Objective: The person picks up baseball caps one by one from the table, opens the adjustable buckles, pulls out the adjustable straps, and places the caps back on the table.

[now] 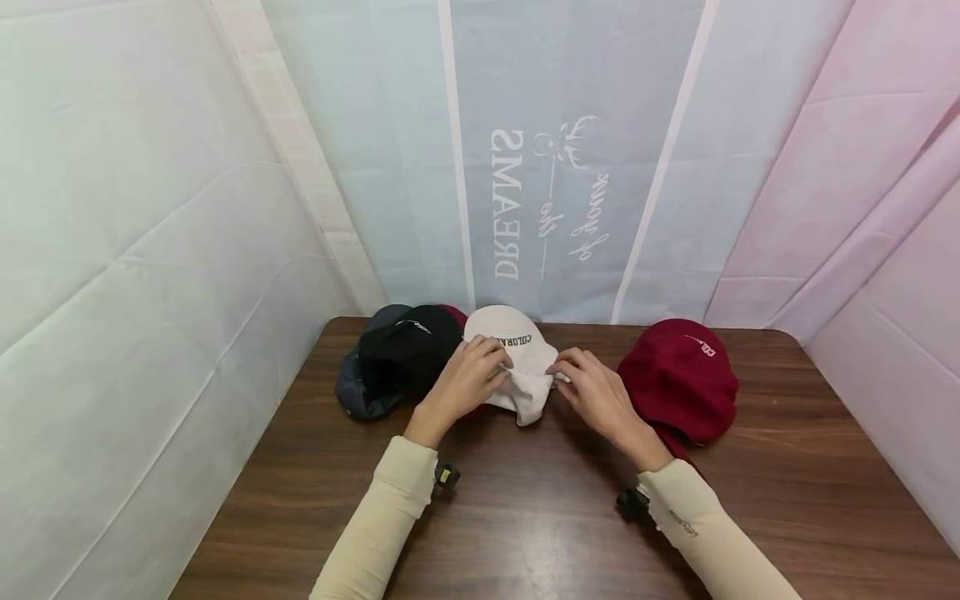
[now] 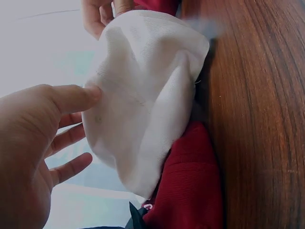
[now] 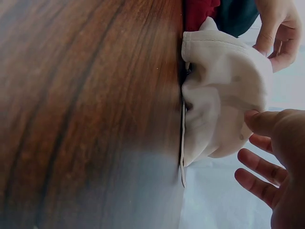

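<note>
A white baseball cap (image 1: 498, 327) with dark lettering lies at the back middle of the table, its fabric crown sagging and creased toward the near side. My left hand (image 1: 467, 373) pinches its left side, thumb on the outer fabric and fingers behind. On the opposite side my right hand (image 1: 596, 392) pinches the fabric between thumb and index finger, the other fingers spread loose. Both wrist views show the white cap (image 2: 138, 95) between the two hands. Close beside it, a red cap (image 2: 190, 176) is partly covered.
Left of the white cap, a black cap (image 1: 408, 346) overlaps a dark blue cap (image 1: 358, 398). A larger dark red cap (image 1: 678, 383) lies to the right, near my right forearm. Fabric backdrops (image 1: 570, 67) stand behind and beside the brown wooden table (image 1: 525, 533).
</note>
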Available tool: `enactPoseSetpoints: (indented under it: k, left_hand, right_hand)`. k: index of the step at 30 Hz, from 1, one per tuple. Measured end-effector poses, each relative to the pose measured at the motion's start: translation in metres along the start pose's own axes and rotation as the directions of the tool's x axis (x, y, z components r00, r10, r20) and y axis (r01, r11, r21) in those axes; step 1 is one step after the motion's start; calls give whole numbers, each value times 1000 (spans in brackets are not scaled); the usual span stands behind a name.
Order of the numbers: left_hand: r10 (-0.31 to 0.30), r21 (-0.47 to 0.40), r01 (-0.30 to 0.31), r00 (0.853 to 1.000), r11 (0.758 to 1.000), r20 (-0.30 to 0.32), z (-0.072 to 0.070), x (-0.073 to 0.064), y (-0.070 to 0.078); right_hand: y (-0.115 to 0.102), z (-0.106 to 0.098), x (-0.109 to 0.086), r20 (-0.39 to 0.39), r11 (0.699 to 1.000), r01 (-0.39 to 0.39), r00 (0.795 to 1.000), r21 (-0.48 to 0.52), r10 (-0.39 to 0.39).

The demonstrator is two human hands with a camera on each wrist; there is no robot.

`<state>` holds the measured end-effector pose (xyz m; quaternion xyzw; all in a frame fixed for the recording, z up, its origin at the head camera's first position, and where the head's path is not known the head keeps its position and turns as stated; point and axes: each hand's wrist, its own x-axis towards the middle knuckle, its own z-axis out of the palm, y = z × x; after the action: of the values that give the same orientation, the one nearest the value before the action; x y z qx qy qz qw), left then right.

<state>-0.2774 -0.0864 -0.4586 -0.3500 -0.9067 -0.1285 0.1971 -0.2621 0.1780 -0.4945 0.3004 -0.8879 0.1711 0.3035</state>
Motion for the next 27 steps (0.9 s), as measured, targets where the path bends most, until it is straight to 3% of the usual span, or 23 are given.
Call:
enactPoseSetpoints:
  k: [10, 17, 27]
  left_hand:
    - [-5, -20, 3, 998, 1000, -68, -1, 4, -1]
    - [-38, -124, 21, 990, 992, -135, -4, 9, 0]
    - [-52, -226, -1, 972, 974, -229, -16, 15, 4]
  right_hand:
    - [0, -5, 5, -74, 999, -23, 997, 32, 25]
    - [-2, -17, 13, -98, 996, -57, 993, 74, 65]
    - [-6, -37, 23, -144, 992, -71, 986, 108, 87]
